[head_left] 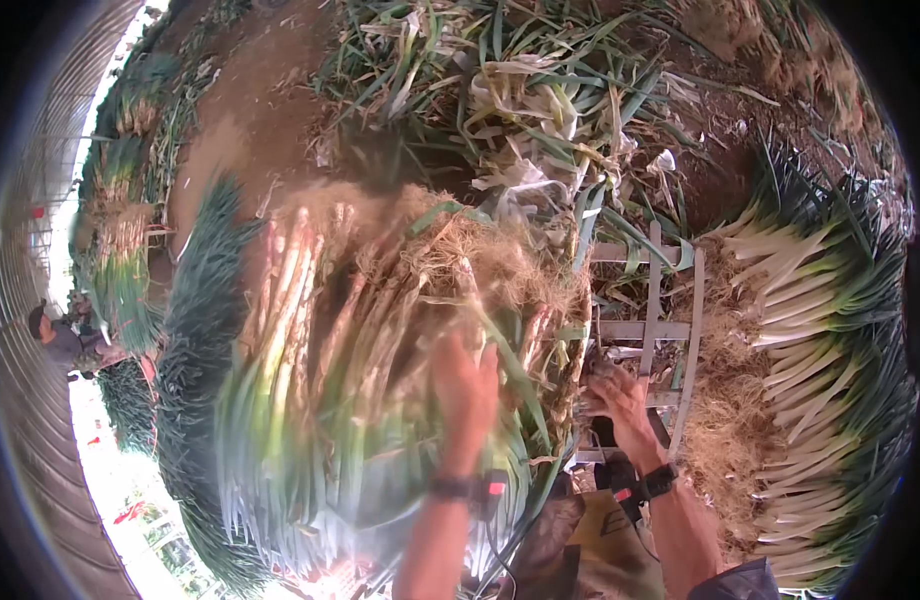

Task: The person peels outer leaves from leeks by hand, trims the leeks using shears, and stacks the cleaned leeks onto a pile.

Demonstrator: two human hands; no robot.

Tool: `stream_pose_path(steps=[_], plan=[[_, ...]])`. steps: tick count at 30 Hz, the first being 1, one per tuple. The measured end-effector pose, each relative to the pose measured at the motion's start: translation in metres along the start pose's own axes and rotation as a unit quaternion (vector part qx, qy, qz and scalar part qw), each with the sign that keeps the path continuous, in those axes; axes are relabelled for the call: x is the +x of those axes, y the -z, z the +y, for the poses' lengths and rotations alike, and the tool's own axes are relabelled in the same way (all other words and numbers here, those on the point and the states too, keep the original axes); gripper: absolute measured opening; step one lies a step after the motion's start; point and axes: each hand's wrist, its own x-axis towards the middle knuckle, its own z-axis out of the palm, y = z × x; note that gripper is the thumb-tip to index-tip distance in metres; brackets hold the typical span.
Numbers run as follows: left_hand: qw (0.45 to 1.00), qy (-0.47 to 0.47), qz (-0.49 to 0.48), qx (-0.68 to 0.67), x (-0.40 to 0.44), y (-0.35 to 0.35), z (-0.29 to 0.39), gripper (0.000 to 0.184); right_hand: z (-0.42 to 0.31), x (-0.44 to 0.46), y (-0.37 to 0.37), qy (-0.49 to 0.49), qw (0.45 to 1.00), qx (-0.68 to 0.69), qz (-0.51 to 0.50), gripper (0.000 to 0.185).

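A broad pile of long green onions (290, 340) lies in front of me, roots away from me and green leaves toward me. My left hand (465, 385) is over the right part of this pile, its fingers blurred by motion against the stalks. Right of the pile, my right hand (615, 398) is beside a light slatted frame (670, 330), its fingers bent. What it holds, if anything, is hidden. Each wrist has a dark band.
Cleaned onions (800, 330) with white stalks are stacked along the right, roots toward the frame. Stripped leaves (520, 90) litter the soil ahead. More green onions (130, 230) stand at the left, where another person (65, 340) is near the greenhouse wall.
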Motion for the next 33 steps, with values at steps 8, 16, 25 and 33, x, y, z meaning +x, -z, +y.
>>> stream_pose_path(steps=[8,16,25,33], plan=[[0.98,0.085,-0.167,-0.066,-0.001,-0.061,-0.015,0.068,0.0,-0.01,-0.029,0.019,0.997,-0.017,-0.071,0.061],[0.977,-0.04,-0.161,-0.134,-0.038,-0.037,0.028,0.052,-0.063,0.039,-0.074,0.125,0.978,-0.142,-0.094,0.084],[0.954,-0.125,-0.203,-0.182,-0.073,-0.021,0.045,0.061,-0.093,0.024,-0.096,0.147,0.986,-0.074,0.005,0.057],[0.992,-0.087,0.07,0.051,0.003,0.042,-0.027,0.059,-0.114,-0.018,-0.125,0.122,0.988,-0.048,-0.08,0.056]])
